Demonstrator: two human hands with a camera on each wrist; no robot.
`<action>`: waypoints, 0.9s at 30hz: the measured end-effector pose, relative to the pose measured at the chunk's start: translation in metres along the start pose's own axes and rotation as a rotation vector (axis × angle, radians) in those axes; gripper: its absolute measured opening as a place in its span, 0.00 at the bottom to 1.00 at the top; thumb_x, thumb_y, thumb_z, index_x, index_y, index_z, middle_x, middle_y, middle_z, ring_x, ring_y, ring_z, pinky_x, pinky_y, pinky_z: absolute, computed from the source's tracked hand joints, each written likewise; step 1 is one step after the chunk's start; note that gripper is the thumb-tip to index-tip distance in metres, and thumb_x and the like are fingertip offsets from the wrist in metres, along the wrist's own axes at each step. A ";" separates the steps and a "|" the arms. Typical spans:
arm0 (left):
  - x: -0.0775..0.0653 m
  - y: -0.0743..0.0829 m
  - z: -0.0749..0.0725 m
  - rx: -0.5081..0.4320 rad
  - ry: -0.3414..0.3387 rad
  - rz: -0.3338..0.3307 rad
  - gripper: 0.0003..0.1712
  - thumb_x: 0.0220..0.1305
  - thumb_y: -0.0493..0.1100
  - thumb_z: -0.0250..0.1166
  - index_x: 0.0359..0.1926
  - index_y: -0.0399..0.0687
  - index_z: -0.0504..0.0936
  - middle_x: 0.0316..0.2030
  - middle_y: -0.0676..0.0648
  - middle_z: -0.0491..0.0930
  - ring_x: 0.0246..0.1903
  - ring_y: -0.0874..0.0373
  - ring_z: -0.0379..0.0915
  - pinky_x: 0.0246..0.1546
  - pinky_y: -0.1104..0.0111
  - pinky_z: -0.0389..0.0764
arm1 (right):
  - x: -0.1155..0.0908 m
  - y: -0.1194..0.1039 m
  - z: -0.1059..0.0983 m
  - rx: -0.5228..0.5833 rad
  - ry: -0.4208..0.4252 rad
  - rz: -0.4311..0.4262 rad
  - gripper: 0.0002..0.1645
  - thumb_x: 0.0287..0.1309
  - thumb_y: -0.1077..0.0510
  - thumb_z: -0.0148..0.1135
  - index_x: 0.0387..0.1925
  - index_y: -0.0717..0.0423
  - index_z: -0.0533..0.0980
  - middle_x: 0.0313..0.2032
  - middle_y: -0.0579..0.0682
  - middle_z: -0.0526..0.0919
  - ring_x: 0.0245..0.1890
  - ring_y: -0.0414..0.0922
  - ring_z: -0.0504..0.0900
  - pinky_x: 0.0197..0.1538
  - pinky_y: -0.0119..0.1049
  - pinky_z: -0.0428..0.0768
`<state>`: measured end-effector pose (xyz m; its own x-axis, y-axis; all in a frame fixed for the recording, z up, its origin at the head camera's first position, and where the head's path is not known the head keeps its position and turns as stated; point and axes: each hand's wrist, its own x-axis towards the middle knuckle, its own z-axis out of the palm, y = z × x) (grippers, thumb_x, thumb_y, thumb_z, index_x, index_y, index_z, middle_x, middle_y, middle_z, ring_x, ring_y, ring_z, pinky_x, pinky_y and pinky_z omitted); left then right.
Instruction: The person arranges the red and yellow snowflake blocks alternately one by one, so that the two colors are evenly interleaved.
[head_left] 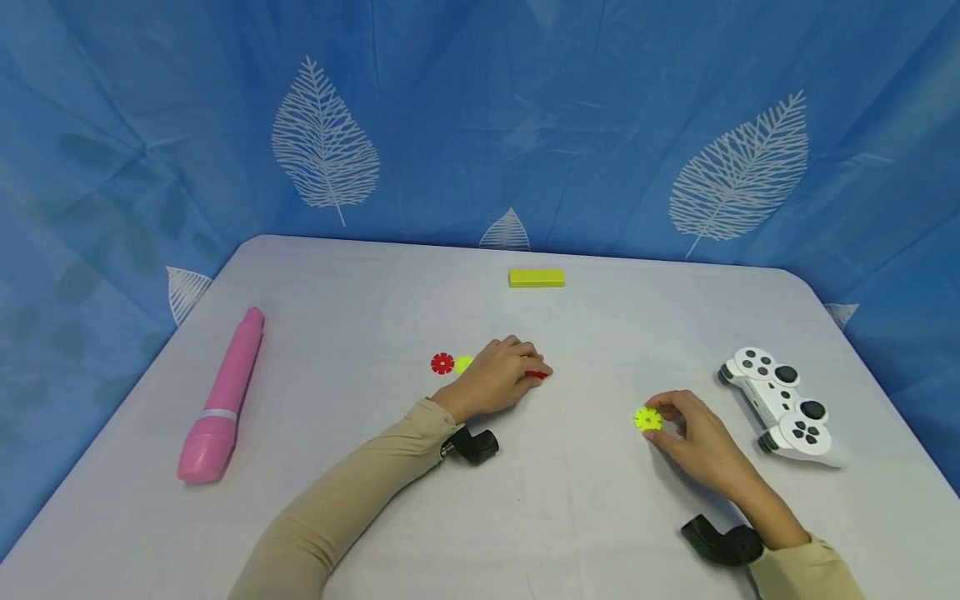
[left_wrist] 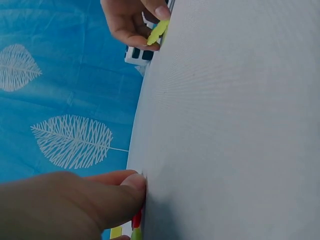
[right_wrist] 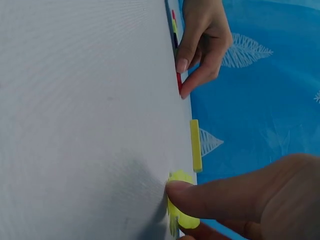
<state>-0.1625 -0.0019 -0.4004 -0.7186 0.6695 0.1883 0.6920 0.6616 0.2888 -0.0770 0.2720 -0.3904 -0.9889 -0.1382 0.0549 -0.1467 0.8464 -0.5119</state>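
Observation:
In the head view my left hand [head_left: 498,377] pinches a red notched disc [head_left: 536,374], mostly covered by the fingers. Left of that hand, another red disc [head_left: 442,363] lies beside a yellow-green disc [head_left: 463,363]; whether these join the pinched one is hidden under the hand. Farther right, my right hand [head_left: 693,437] holds a yellow-green notched disc [head_left: 648,418] by its edge between thumb and fingers. From the right wrist, that same disc [right_wrist: 183,200] appears tilted under the thumb, close to the tabletop.
A white game controller [head_left: 783,406] lies just right of my right hand. At the far left is a pink microphone-shaped object [head_left: 223,396]. Near the white table's [head_left: 375,283] back edge sits a yellow block [head_left: 536,277]. Blue leaf-patterned cloth [head_left: 510,125] hangs behind.

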 end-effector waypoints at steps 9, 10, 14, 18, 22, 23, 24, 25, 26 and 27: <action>0.000 0.000 0.001 -0.008 0.006 -0.004 0.12 0.60 0.46 0.60 0.45 0.58 0.82 0.42 0.55 0.79 0.45 0.59 0.69 0.42 0.67 0.69 | -0.001 -0.004 0.002 0.019 0.016 -0.150 0.20 0.42 0.68 0.66 0.42 0.58 0.74 0.30 0.47 0.78 0.27 0.31 0.69 0.29 0.28 0.72; -0.001 0.000 0.001 -0.009 0.006 -0.004 0.12 0.60 0.46 0.60 0.45 0.58 0.82 0.42 0.55 0.79 0.45 0.59 0.69 0.42 0.67 0.69 | -0.001 -0.004 0.003 0.024 0.019 -0.177 0.21 0.42 0.69 0.66 0.42 0.57 0.74 0.29 0.47 0.77 0.26 0.30 0.69 0.29 0.27 0.72; 0.000 0.000 0.002 -0.014 0.008 -0.001 0.12 0.60 0.46 0.60 0.45 0.58 0.82 0.42 0.55 0.79 0.45 0.58 0.69 0.42 0.67 0.69 | -0.003 -0.005 0.005 0.031 0.018 -0.273 0.25 0.42 0.71 0.65 0.45 0.53 0.76 0.30 0.44 0.75 0.25 0.28 0.65 0.27 0.26 0.69; 0.000 -0.001 0.002 -0.013 0.009 -0.003 0.12 0.60 0.46 0.60 0.45 0.58 0.82 0.43 0.55 0.79 0.45 0.59 0.69 0.42 0.66 0.69 | -0.004 -0.005 0.006 0.042 -0.018 -0.324 0.26 0.45 0.73 0.62 0.46 0.49 0.77 0.32 0.44 0.74 0.26 0.29 0.63 0.26 0.25 0.66; 0.000 -0.001 0.002 -0.009 0.015 -0.003 0.12 0.60 0.46 0.60 0.45 0.59 0.82 0.42 0.56 0.79 0.44 0.59 0.69 0.42 0.67 0.69 | -0.004 -0.006 0.006 0.047 -0.058 -0.331 0.25 0.48 0.75 0.58 0.45 0.48 0.79 0.34 0.44 0.73 0.27 0.29 0.62 0.27 0.25 0.64; 0.000 -0.001 0.002 -0.009 0.016 -0.002 0.12 0.59 0.46 0.61 0.45 0.59 0.82 0.42 0.56 0.79 0.44 0.59 0.69 0.42 0.66 0.69 | -0.004 -0.007 0.006 0.046 -0.062 -0.329 0.24 0.48 0.75 0.57 0.44 0.49 0.79 0.34 0.45 0.73 0.27 0.29 0.62 0.27 0.25 0.64; 0.000 -0.001 0.002 -0.010 0.017 -0.002 0.12 0.59 0.46 0.61 0.45 0.59 0.82 0.42 0.56 0.79 0.44 0.59 0.69 0.41 0.67 0.69 | -0.004 -0.007 0.006 0.042 -0.062 -0.329 0.24 0.48 0.75 0.57 0.44 0.49 0.79 0.35 0.45 0.73 0.27 0.29 0.63 0.27 0.25 0.65; 0.000 -0.001 0.002 -0.011 0.018 -0.002 0.12 0.59 0.46 0.61 0.45 0.59 0.82 0.42 0.56 0.79 0.44 0.59 0.69 0.41 0.67 0.69 | -0.004 -0.007 0.006 0.041 -0.063 -0.327 0.24 0.48 0.75 0.57 0.43 0.50 0.79 0.35 0.45 0.73 0.27 0.29 0.63 0.27 0.25 0.65; 0.000 -0.001 0.002 -0.012 0.018 -0.001 0.12 0.59 0.46 0.61 0.45 0.59 0.82 0.42 0.56 0.79 0.44 0.59 0.69 0.41 0.67 0.69 | -0.004 -0.007 0.007 0.040 -0.062 -0.322 0.24 0.48 0.75 0.57 0.43 0.50 0.79 0.36 0.45 0.74 0.28 0.29 0.63 0.27 0.25 0.65; 0.000 -0.001 0.002 -0.012 0.018 0.000 0.12 0.59 0.46 0.61 0.45 0.59 0.82 0.42 0.56 0.79 0.44 0.59 0.69 0.41 0.67 0.69 | -0.005 -0.008 0.007 0.042 -0.062 -0.318 0.23 0.48 0.75 0.57 0.43 0.51 0.79 0.36 0.45 0.74 0.28 0.29 0.63 0.27 0.25 0.65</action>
<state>-0.1630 -0.0022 -0.4028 -0.7197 0.6632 0.2054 0.6913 0.6573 0.3001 -0.0712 0.2626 -0.3927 -0.8902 -0.4242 0.1664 -0.4456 0.7342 -0.5122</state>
